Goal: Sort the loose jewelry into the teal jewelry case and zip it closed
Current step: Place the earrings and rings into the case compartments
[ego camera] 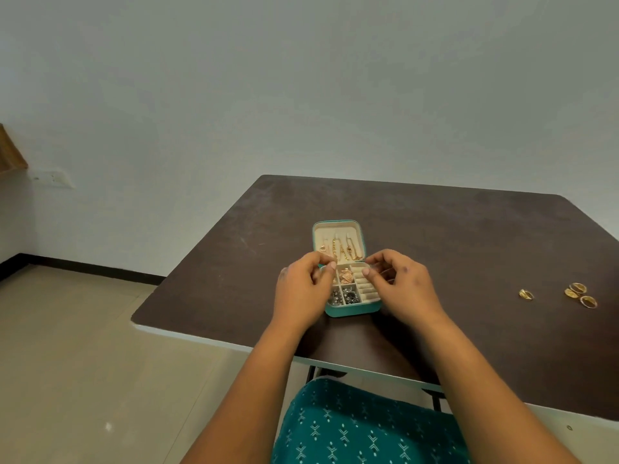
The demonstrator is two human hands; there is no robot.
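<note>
The teal jewelry case (348,306) lies open near the desk's (435,236) front edge, lid toward the far edge. Both hands hover over its tray: the left hand (301,289) and right hand (402,283) have fingertips pinched; whether they hold anything I cannot tell. Four gold rings (577,293) wait well off toward the right edge, nearer the right hand, nothing between.

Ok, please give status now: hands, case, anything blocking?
Both hands over open case, fingers curled, hold unclear. Gold rings loose at right. Nothing blocking.

Dark brown table (435,236) (scuffed top), wall socket (53,178), tiled floor (83,346).
</note>
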